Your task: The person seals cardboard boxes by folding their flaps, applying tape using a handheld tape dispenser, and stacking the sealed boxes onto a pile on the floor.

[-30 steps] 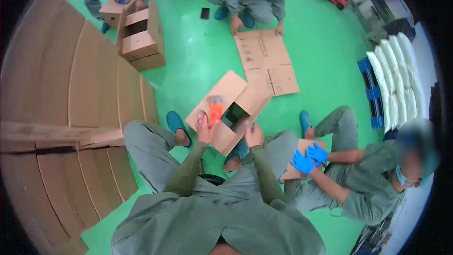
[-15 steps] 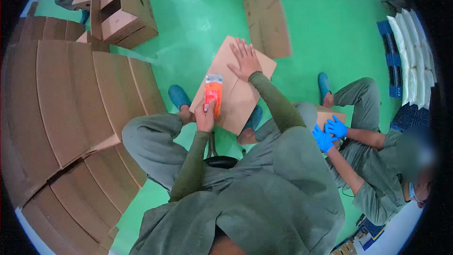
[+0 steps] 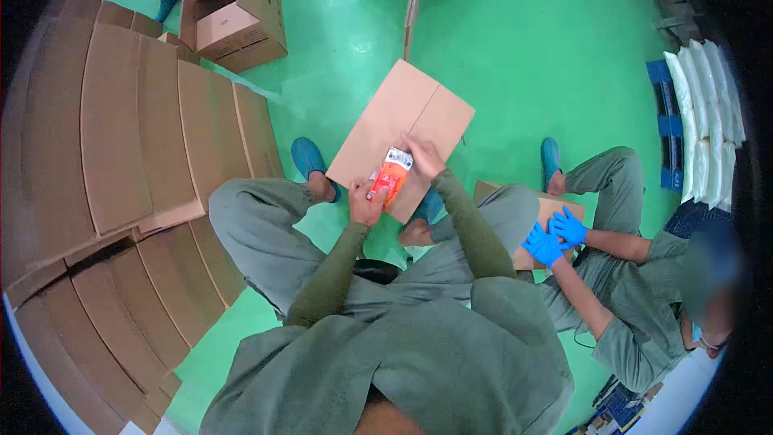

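A flattish cardboard box (image 3: 386, 117) lies tilted between my knees, a seam running across its top. My left hand (image 3: 368, 205) is closed around the lower end of an orange-and-red tape dispenser (image 3: 388, 181) with a silvery, dark-marked end. At that silvery end my right hand (image 3: 425, 158) has its fingers bent and drawn in against it; the fingertips are partly hidden. Both hands are over the near half of the box top.
Stacked cartons (image 3: 153, 137) rise on my left. An open carton (image 3: 241, 32) stands at the far left. On my right a co-worker's blue-gloved hands (image 3: 555, 238) rest on another box (image 3: 535, 262). Another person holds a cardboard sheet (image 3: 414, 8) edge-on ahead. White sacks (image 3: 704, 113) are at the right.
My right hand has left the box's far part and come back to the dispenser's silvery end. The dispenser has moved right and tilted. The cardboard sheet ahead has turned edge-on.
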A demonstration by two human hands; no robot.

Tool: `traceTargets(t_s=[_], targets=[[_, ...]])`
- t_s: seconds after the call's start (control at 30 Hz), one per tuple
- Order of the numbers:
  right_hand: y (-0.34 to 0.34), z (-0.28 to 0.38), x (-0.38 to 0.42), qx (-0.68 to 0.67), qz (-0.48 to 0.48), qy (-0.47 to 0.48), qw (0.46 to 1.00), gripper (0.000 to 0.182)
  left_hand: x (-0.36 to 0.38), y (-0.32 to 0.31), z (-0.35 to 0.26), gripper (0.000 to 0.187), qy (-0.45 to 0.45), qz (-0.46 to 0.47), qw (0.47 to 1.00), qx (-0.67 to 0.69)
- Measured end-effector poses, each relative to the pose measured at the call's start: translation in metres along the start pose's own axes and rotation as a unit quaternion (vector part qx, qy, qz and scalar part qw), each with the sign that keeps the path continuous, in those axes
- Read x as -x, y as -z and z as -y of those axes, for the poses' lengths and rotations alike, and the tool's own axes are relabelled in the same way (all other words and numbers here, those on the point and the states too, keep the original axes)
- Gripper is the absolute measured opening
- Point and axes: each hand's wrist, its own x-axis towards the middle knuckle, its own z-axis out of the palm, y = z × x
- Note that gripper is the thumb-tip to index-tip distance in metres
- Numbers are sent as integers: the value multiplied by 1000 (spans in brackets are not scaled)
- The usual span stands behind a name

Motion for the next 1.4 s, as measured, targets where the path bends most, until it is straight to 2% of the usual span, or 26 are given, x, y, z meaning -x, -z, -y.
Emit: traceTargets(t_s=[0.03, 0.1, 0.2, 0.23, 0.3, 0.33, 0.37, 0.4, 0.43, 0.47, 0.57, 0.63, 0.7, 0.77, 0.83, 0.9, 0.97, 1.03, 1.07, 1.13, 1.17, 1.23, 1.27, 1.3, 1.33, 1.4], targets=[[-8, -13, 12, -86, 16, -24, 996, 32, 3, 3, -1, 39, -4, 13, 1000, -12], [-8, 52, 51, -257, 6, -86, 963, 34, -4, 7, -2, 38, -22, 34, 998, -38], [0, 34, 35, -306, 27, -148, 940, 31, -10, 4, -4, 34, -59, -5, 993, -101], [11, 14, 17, -300, 25, -162, 940, 32, -19, 5, -13, 37, -39, 24, 996, -75], [57, -40, -50, -193, 10, -121, 974, 34, -39, 14, -43, 43, 9, 83, 996, -23], [99, -99, -116, 1, -4, -19, 1000, 35, -49, 17, -54, 44, 23, 93, 995, -25], [135, -97, -149, 253, -53, 121, 958, 37, -60, 18, -62, 45, 37, 102, 994, -28], [167, -99, -173, 140, -5, 54, 989, 32, -65, 20, -65, 46, 54, 112, 992, -32], [187, -32, -161, 28, 26, -22, 999, 28, -68, 16, -66, 47, 55, 99, 992, -48], [208, -18, -178, -94, 24, -106, 990, 24, -74, 7, -68, 48, 51, 87, 993, -65], [198, 45, -162, -42, 20, -151, 987, 20, -88, -8, -74, 49, 84, 92, 987, -101], [198, -19, -209, 82, 76, -39, 993, 22, -92, -15, -78, 50, 104, 93, 985, -100], [180, -45, -226, 135, 88, -130, 978, 34, -93, -17, -76, 50, 101, 83, 988, -84], [181, -102, -258, 285, 100, -144, 942, 45, -93, -21, -69, 50, 99, 90, 984, -120], [169, -80, -241, 324, -85, -75, 939, 55, -91, -18, -65, 50, 97, 89, 982, -135], [151, -38, -215, 325, -279, 35, 903, 68, -92, -19, -67, 50, 105, 87, 983, -121], [111, 32, -174, 293, -214, -48, 930, 73, -79, -34, -44, 51, 42, 34, 977, -206], [65, 51, -129, 397, -238, -36, 886, 80, -86, -13, -77, 54, 109, 81, 981, -137], [59, 40, -116, 389, -246, -41, 887, 80, -87, -2, -87, 56, 136, 102, 980, -103], [64, 45, -134, 374, -283, -10, 883, 79, -37, 28, -64, 56, 138, 70, 987, -35], [64, 46, -130, 374, -255, -43, 891, 80, -10, 43, -60, 57, 140, 63, 988, -2], [67, 64, -128, 376, -209, -91, 898, 83, -17, 44, -58, 55, 183, 112, 968, -133], [55, 58, -119, 406, -285, -25, 868, 85, -15, 45, -65, 54, 213, 134, 948, -194], [31, 38, -107, 429, -352, 40, 831, 89, -12, 51, -71, 52, 100, 93, 971, -194], [20, 38, -114, 442, -429, 119, 778, 94, -11, 57, -72, 52, 117, 96, 975, -165], [4, 39, -105, 445, -405, 138, 787, 100, -1, 62, -61, 52, 153, 103, 977, -107]])
